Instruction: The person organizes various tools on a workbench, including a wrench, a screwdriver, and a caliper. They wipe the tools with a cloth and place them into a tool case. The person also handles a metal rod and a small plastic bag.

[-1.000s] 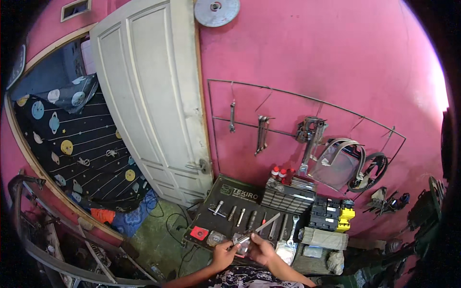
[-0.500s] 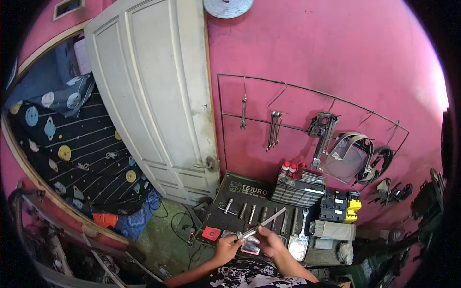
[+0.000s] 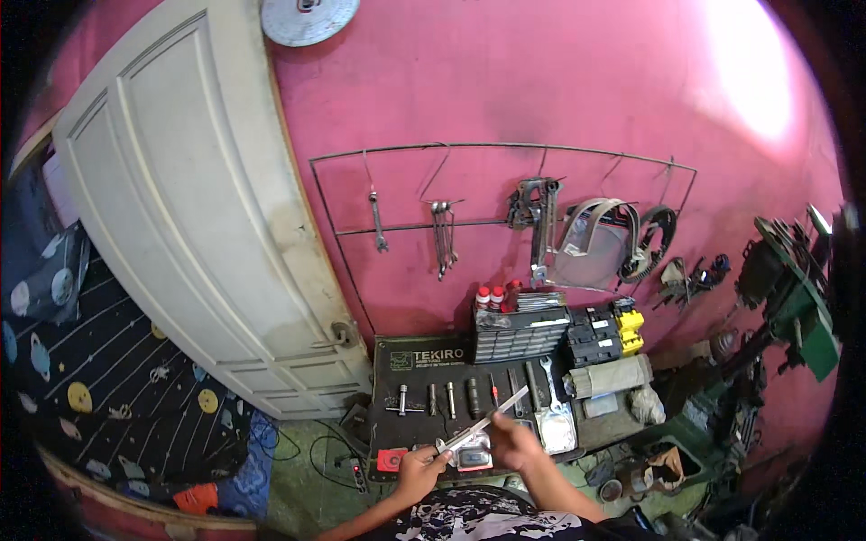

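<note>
Held thing: a long, slim, silver-grey metal tool (image 3: 483, 422), straight and flat-looking, lying on a slant from lower left to upper right; too small in view to name more closely.
Where it is: low in the view, just above the person's lap, in front of the black tool mat (image 3: 424, 401), with its upper end over the row of tools on that mat.
Left hand (image 3: 420, 467): fingers curled around the tool's lower end, closed on it.
Right hand (image 3: 512, 442): fingers wrapped on the tool's middle, also closed on it; the wrist runs down toward the patterned shirt (image 3: 478, 521).
Under the hands: a small clear packet with a red part (image 3: 473, 455), just beside the tool's lower half; whether it touches is not clear.
Tool mat: black, leaning at the foot of the pink wall (image 3: 541, 81), carrying sockets and short bits set in a row (image 3: 451, 397) and a shiny open-ended wrench (image 3: 550, 383).
Beside the mat: a small grey drawer box (image 3: 521, 334) with red-capped bottles (image 3: 492, 296) on top, and a black and yellow case (image 3: 604, 329).
On the wall: a wire rack (image 3: 505, 149) with hanging wrenches (image 3: 442, 234) and belts (image 3: 649, 243).
Left of that: a white panelled door (image 3: 180, 216) leaning against the wall, and dark fabric printed with planets (image 3: 108, 379).
</note>
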A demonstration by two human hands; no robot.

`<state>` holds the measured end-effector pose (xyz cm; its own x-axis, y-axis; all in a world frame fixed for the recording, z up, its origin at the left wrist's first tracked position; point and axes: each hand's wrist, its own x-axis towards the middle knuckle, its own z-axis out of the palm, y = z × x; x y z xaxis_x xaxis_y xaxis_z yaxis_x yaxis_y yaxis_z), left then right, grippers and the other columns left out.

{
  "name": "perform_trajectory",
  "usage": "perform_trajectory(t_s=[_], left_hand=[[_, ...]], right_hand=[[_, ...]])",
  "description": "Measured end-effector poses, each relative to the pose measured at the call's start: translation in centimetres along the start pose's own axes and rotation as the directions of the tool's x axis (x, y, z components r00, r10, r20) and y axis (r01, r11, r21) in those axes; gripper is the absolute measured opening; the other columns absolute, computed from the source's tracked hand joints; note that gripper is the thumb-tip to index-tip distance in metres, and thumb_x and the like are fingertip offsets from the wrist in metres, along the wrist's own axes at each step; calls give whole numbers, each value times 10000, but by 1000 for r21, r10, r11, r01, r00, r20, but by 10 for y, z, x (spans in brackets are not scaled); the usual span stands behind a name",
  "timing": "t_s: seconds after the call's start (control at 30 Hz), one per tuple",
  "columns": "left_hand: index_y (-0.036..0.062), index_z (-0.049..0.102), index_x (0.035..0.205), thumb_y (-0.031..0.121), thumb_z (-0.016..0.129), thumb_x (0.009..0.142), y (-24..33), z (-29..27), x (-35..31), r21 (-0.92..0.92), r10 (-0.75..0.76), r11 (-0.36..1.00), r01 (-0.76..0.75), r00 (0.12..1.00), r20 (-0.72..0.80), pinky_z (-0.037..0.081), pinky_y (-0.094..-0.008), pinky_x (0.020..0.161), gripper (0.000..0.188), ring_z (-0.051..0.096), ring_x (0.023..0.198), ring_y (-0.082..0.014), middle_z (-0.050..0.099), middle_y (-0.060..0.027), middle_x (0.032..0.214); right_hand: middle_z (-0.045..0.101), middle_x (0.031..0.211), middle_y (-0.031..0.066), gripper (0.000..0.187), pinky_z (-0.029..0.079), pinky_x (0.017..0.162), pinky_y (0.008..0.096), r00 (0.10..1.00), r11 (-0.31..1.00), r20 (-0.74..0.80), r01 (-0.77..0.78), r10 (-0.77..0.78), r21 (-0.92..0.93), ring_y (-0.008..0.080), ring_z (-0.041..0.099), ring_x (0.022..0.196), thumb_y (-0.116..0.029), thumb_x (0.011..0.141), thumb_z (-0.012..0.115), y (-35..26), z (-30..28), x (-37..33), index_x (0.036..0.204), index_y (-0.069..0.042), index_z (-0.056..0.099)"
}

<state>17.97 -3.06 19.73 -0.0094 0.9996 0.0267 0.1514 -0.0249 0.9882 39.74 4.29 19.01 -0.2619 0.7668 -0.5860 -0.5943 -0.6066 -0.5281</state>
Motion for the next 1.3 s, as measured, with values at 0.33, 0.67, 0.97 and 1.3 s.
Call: perform_trajectory(t_s=[0.33, 0.67, 0.97, 1.3], left_hand=[[6, 746, 971, 223, 716, 937, -20, -8, 4, 76, 61, 994, -75, 982, 178, 436, -318, 595, 221, 531, 641, -107, 622, -84, 687], [7, 756, 982, 177, 715, 940, 3, -9, -7, 41, -38, 999, 31, 983, 180, 424, -295, 569, 179, 509, 641, -52, 623, -3, 663], [41, 765, 1035, 206, 720, 932, 2, 24, -4, -34, 62, 998, -59, 995, 76, 429, -301, 584, 200, 504, 627, -71, 636, -26, 663], [43, 759, 1073, 186, 714, 923, 13, 75, 5, 75, 11, 997, -16, 998, 60, 430, -297, 606, 211, 524, 657, -82, 654, -48, 723]], right_hand=[[671, 1174, 71, 260, 405, 1014, 519, 1000, 1000, 0, -11, 11, -10, 268, 567, 1155, -258, 999, 607, 40, 19, -41, 1201, -102, 657], [677, 1132, 47, 323, 405, 944, 371, 967, 970, -117, 234, -226, 64, 194, 576, 1053, -315, 983, 609, -5, -14, -44, 1218, -100, 656], [697, 1119, 60, 296, 422, 989, 405, 982, 983, -78, 178, -174, 50, 224, 606, 1059, -314, 990, 615, -52, -50, -29, 1185, -101, 683], [697, 1105, 28, 181, 429, 916, 398, 995, 995, 100, 24, -14, -98, 202, 604, 1073, -246, 967, 663, -51, -70, -26, 1082, -107, 678]])
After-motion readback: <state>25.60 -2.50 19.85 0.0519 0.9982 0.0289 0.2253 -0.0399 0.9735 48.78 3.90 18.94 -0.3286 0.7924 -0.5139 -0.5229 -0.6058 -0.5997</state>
